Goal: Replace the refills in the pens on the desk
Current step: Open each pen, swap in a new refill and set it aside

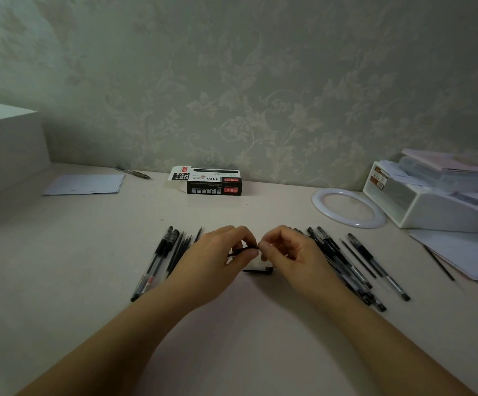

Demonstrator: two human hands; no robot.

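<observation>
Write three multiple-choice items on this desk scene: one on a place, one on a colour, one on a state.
1. Where does the refill box lie?
A. At the back by the wall
B. Under the hands
C. On the paper tray

2. What colour is the ring on the desk?
A. Red
B. White
C. Black

3. What are the two hands doing?
A. Lying flat on the desk
B. Together pinching a thin black piece
C. Lifting the box

Answers:
1. A, the box sits close to the wallpapered wall.
2. B, the ring beside the paper tray is white.
3. B, the left hand and right hand meet on the thin black piece.
</observation>
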